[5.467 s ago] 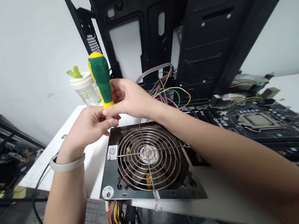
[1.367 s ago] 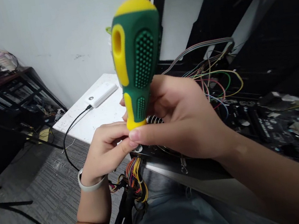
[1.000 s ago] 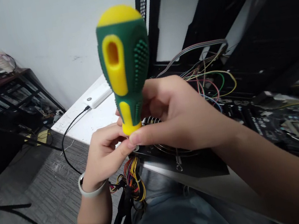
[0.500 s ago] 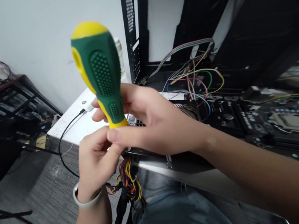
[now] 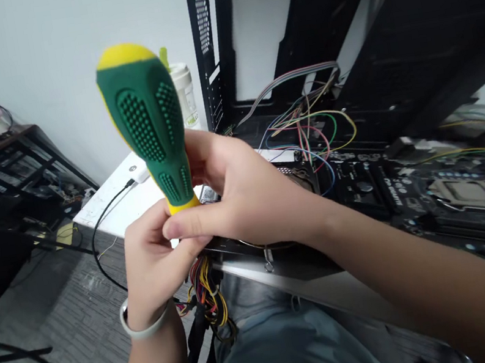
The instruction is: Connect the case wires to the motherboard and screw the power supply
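A green and yellow screwdriver stands nearly upright, its handle leaning slightly left at the top. My right hand is closed on the lower handle, thumb across the front of the yellow collar. Directly below the collar, my left hand is closed, with its thumb under the right thumb; what its fingers grip is hidden. The screwdriver's shaft and tip cannot be seen behind my hands. Under them lies a dark metal unit with a fan grille, and a bundle of coloured cables hangs from its front left.
An open black computer case stands behind, with loose thin wires. To the right lies a motherboard. A white cup and a white plug with a black cord are on the white table. A shelf stands left.
The screwdriver handle has turned about its length, and its top has tilted to the left. My right hand has shifted slightly left with it. More of the white cup shows.
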Demonstrator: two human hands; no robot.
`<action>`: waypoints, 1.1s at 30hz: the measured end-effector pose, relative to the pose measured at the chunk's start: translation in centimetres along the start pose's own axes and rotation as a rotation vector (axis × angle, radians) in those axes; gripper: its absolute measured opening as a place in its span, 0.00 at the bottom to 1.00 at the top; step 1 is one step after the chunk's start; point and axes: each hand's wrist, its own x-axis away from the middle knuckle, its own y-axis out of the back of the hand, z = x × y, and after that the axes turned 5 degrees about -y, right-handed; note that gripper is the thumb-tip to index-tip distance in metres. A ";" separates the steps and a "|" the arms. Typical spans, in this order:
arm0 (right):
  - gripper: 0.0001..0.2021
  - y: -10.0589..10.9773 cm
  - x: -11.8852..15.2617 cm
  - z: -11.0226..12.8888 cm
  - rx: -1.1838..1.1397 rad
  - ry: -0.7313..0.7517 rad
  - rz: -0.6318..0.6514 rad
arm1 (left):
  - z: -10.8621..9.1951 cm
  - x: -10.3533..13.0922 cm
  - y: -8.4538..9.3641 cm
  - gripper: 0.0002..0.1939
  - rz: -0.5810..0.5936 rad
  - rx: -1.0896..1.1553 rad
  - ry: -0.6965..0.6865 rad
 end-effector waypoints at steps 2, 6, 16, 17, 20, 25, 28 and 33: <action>0.16 0.0 0.1 0.1 0.039 -0.013 -0.020 | -0.1 -0.1 -0.1 0.06 -0.026 -0.035 0.011; 0.13 0.0 0.4 0.2 0.030 -0.009 -0.033 | -0.2 -0.1 0.2 0.07 0.008 -0.072 -0.020; 0.20 0.5 0.0 0.0 -0.292 0.018 0.124 | -0.1 -0.1 0.9 0.13 0.143 0.054 -0.072; 0.20 0.4 0.0 -0.1 -0.280 0.036 0.119 | 0.1 0.0 0.9 0.13 0.138 0.078 -0.063; 0.18 0.3 0.0 -0.1 -0.216 0.067 0.092 | 0.5 0.2 0.6 0.07 0.091 0.108 -0.046; 0.11 0.0 0.1 -0.2 -0.063 0.066 0.015 | 0.8 0.0 -0.2 0.07 -0.031 0.033 -0.062; 0.11 0.1 0.0 -0.2 -0.053 0.098 0.035 | 0.8 0.1 0.0 0.08 -0.051 0.004 -0.060; 0.11 0.4 0.1 0.1 -0.212 0.042 0.100 | 0.9 0.4 0.8 0.10 0.067 0.065 -0.063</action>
